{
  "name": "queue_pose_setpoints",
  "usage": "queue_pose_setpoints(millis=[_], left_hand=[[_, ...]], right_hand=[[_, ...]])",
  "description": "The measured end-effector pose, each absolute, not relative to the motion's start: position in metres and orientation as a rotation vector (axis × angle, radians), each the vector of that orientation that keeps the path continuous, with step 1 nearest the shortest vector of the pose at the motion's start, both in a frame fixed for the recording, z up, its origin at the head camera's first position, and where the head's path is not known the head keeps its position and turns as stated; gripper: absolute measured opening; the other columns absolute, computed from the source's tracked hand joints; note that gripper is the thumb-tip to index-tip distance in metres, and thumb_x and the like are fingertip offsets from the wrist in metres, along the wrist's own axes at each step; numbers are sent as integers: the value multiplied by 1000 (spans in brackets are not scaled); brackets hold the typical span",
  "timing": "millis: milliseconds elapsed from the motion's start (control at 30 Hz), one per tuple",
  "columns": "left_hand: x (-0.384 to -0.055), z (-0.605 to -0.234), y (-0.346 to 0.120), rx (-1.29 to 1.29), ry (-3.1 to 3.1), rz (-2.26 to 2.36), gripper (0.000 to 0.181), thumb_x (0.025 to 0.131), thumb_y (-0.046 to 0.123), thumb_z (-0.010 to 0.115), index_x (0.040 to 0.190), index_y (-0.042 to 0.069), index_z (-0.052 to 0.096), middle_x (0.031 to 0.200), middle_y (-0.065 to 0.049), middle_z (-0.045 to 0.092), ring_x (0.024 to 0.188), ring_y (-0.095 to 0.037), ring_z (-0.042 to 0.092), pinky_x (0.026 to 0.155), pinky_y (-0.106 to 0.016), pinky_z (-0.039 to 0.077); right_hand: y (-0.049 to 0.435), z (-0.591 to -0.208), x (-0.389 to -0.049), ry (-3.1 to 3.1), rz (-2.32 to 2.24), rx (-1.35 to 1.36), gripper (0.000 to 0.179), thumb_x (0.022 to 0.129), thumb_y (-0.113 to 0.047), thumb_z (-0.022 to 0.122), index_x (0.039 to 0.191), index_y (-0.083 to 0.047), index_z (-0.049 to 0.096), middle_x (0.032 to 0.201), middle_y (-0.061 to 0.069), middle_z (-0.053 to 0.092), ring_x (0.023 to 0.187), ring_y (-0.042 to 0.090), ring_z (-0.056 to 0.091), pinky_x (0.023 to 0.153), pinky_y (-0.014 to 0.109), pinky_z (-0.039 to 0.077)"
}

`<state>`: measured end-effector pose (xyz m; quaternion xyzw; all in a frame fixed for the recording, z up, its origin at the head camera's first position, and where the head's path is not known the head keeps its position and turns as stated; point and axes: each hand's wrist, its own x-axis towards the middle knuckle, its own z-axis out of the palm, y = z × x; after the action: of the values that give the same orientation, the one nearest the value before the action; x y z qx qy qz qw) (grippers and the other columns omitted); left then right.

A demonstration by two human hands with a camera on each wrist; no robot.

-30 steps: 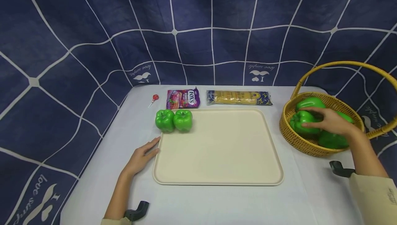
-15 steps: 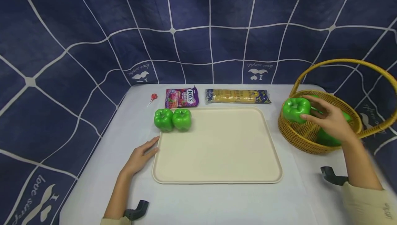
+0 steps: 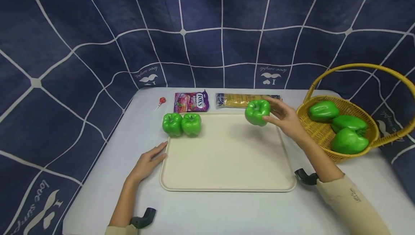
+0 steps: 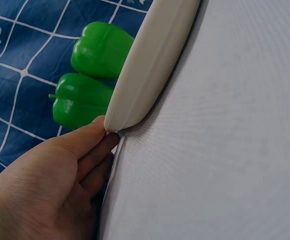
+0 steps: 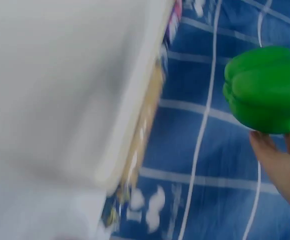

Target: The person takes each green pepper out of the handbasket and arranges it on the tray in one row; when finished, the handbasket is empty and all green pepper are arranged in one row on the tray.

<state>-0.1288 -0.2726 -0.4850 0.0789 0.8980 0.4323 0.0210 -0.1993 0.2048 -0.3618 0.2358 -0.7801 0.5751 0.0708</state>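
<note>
My right hand (image 3: 286, 119) grips a green bell pepper (image 3: 257, 112) above the tray's far right corner. In the right wrist view, fingertips press the underside of that bell pepper (image 5: 267, 90). The cream tray (image 3: 227, 156) lies flat on the table. Two more green peppers, a left one (image 3: 172, 125) and a right one (image 3: 191, 124), stand side by side at its far left corner. My left hand (image 3: 146, 163) lies beside the tray's left edge with fingers extended. The left wrist view shows its fingertips touching the tray rim (image 4: 145, 70).
A wicker basket (image 3: 312, 130) with a tall handle stands right of the tray, holding several green peppers (image 3: 348, 141). Behind the tray lie a purple FOX'S candy bag (image 3: 191, 102), a yellow noodle-like packet (image 3: 233, 100) and a red lollipop (image 3: 162, 101).
My right hand has lifted a bell pepper out of the basket and carried it left over the tray. My left hand stays in place at the tray's edge.
</note>
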Motion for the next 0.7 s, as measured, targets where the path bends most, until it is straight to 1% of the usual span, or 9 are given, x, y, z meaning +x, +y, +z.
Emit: queue_pose_setpoints(millis=[67, 133, 233, 367, 500, 567, 700], left_hand=[[-130, -486, -273, 242, 2789, 1332, 49, 92, 38, 54, 139, 25, 43, 144, -6, 37, 133, -31, 31, 107, -53, 23], [-130, -487, -273, 229, 2798, 1324, 49, 92, 39, 54, 138, 26, 44, 144, -6, 37, 132, -32, 31, 107, -54, 23], [-131, -489, -274, 213, 2804, 1308, 49, 92, 40, 53, 138, 27, 44, 144, -6, 37, 132, -32, 31, 107, -54, 23], [-131, -489, -274, 210, 2804, 1310, 49, 92, 41, 54, 138, 28, 44, 144, -6, 37, 132, -32, 31, 107, -54, 22], [-130, -487, -273, 215, 2802, 1309, 49, 92, 41, 53, 138, 27, 44, 144, -7, 37, 132, -33, 31, 107, -54, 22], [-129, -486, -273, 218, 2801, 1304, 49, 92, 41, 53, 138, 27, 44, 144, -7, 37, 132, -33, 31, 107, -55, 23], [-129, -485, -273, 224, 2806, 1303, 49, 92, 41, 53, 138, 27, 44, 143, -7, 38, 132, -33, 32, 107, -54, 23]], right_hand=[[185, -360, -199, -2389, 1677, 734, 60, 79, 3, 70, 133, 3, 44, 131, 20, 47, 116, 29, 48, 102, 39, 38], [166, -359, -198, -2425, 1635, 756, 59, 79, 1, 71, 131, 4, 45, 126, 21, 51, 113, 34, 48, 100, 47, 39], [142, -363, -200, -2444, 1647, 796, 58, 79, 0, 72, 130, 6, 45, 122, 23, 52, 110, 38, 49, 97, 51, 40], [120, -374, -206, -2430, 1765, 849, 59, 79, 1, 70, 131, 9, 42, 125, 25, 49, 111, 41, 48, 98, 52, 39], [108, -390, -216, -2411, 1911, 868, 60, 80, 3, 69, 131, 10, 40, 130, 26, 45, 116, 43, 45, 101, 51, 37], [105, -400, -223, -2403, 2007, 860, 59, 80, 4, 68, 132, 9, 40, 132, 26, 43, 118, 42, 44, 101, 48, 37], [103, -420, -235, -2435, 2100, 844, 59, 82, 1, 67, 133, 4, 40, 135, 21, 42, 121, 38, 43, 100, 38, 40]])
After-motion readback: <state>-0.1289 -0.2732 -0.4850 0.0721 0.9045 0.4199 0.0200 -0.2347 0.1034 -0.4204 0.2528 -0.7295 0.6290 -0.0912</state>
